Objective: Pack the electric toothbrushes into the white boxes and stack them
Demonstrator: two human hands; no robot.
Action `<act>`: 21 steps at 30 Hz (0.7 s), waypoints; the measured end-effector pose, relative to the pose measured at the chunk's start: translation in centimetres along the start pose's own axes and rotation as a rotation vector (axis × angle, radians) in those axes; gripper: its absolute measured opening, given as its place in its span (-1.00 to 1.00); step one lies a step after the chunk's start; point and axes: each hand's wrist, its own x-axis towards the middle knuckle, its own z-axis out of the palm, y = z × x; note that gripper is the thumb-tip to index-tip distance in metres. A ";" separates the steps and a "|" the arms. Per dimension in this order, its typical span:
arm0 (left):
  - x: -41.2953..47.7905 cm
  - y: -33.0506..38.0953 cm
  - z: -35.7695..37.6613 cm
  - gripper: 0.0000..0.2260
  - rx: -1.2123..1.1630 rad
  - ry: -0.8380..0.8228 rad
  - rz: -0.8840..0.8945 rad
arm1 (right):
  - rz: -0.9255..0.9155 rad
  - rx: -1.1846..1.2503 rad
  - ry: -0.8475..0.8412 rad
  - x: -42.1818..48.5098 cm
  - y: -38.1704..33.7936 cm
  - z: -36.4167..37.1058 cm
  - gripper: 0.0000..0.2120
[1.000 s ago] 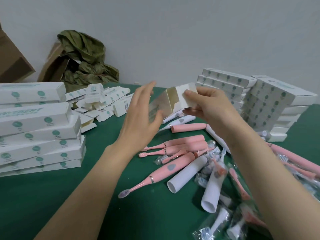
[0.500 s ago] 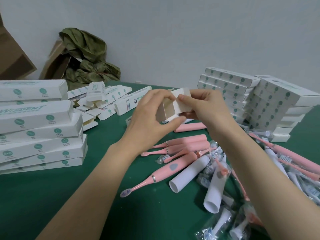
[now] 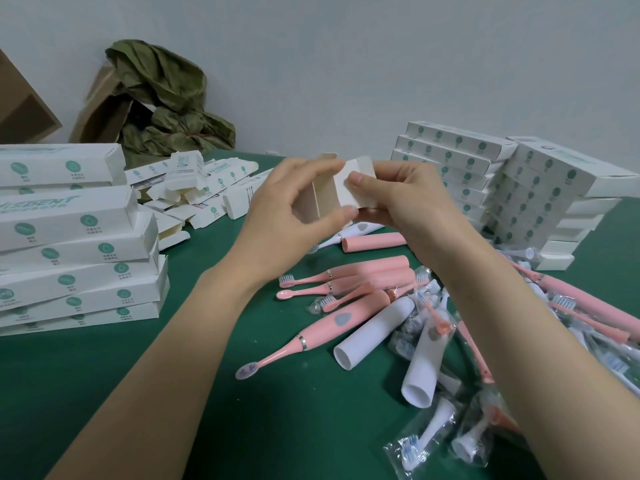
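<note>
Both hands pinching open white box point(image 3: 341, 188), left hand point(image 3: 287, 202), right hand point(image 3: 408, 199), pink toothbrushes point(image 3: 311, 336) beneath, box stacks point(image 3: 72, 237) flanking, green cloth point(image 3: 162, 95) behind

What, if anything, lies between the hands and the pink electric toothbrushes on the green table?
Nothing visible does. The left hand and right hand hold an open white cardboard box above the pink electric toothbrushes, which lie uncovered below.
</note>
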 end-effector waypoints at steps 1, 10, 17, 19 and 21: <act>-0.1 -0.1 0.0 -0.57 0.042 -0.020 0.016 | 0.010 0.011 -0.004 0.0 0.0 -0.1 -0.85; -0.5 -0.7 0.3 -0.55 0.350 0.126 0.113 | 0.099 -0.028 -0.116 1.3 1.6 -3.2 -0.78; -0.2 -1.7 0.1 -0.55 0.332 0.202 0.020 | 0.119 -1.089 -0.386 -0.2 6.6 -9.2 -0.83; -0.4 -2.0 0.5 -0.56 0.357 0.188 0.035 | 0.097 -1.147 -0.389 -0.1 7.6 -9.0 -0.77; -0.7 -2.2 0.8 -0.56 0.401 0.172 0.068 | 0.107 -1.177 -0.389 0.3 8.4 -8.6 -0.67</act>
